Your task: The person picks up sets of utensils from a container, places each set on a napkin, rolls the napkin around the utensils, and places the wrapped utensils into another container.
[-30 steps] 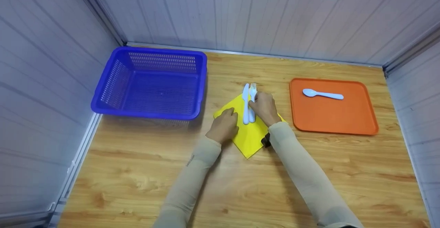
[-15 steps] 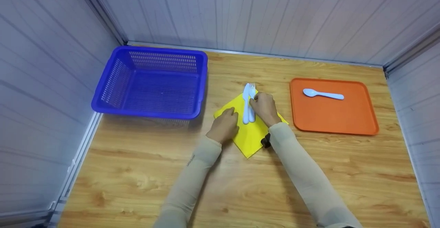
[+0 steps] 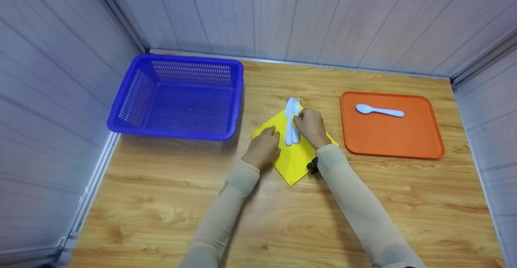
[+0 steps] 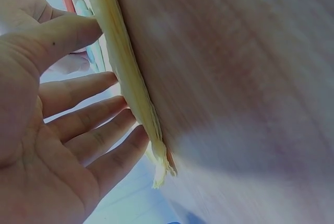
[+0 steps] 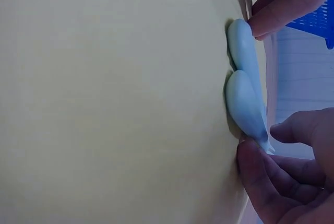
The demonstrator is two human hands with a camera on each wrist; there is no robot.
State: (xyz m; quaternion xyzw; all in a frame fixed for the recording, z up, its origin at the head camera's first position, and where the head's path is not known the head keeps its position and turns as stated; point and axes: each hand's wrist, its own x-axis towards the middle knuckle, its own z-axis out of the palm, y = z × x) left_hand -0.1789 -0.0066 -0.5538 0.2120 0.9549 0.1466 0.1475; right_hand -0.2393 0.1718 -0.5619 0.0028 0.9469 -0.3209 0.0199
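A yellow napkin point(image 3: 293, 165) lies cornerwise on the table in the head view. On it, side by side, are a white knife point(image 3: 288, 128) and a white fork point(image 3: 296, 136), handles toward me. My right hand point(image 3: 312, 126) pinches the fork near its neck; the right wrist view shows thumb and fingers around the fork point(image 5: 242, 101), beside the knife handle point(image 5: 241, 41). At the napkin's left side rests my left hand point(image 3: 263, 147). In the left wrist view its fingers are spread, their tips touching the layered napkin edge point(image 4: 130, 67).
A blue plastic basket point(image 3: 173, 132) stands at the back left. To the right lies an orange tray point(image 3: 387, 138) bearing a white spoon point(image 3: 381, 111). Panelled walls point(image 3: 266, 17) bound the wooden table point(image 3: 161, 203) at the back and both sides.
The fork has shifted slightly left, closer against the knife, with my right hand on it. My left hand stays where it was on the napkin.
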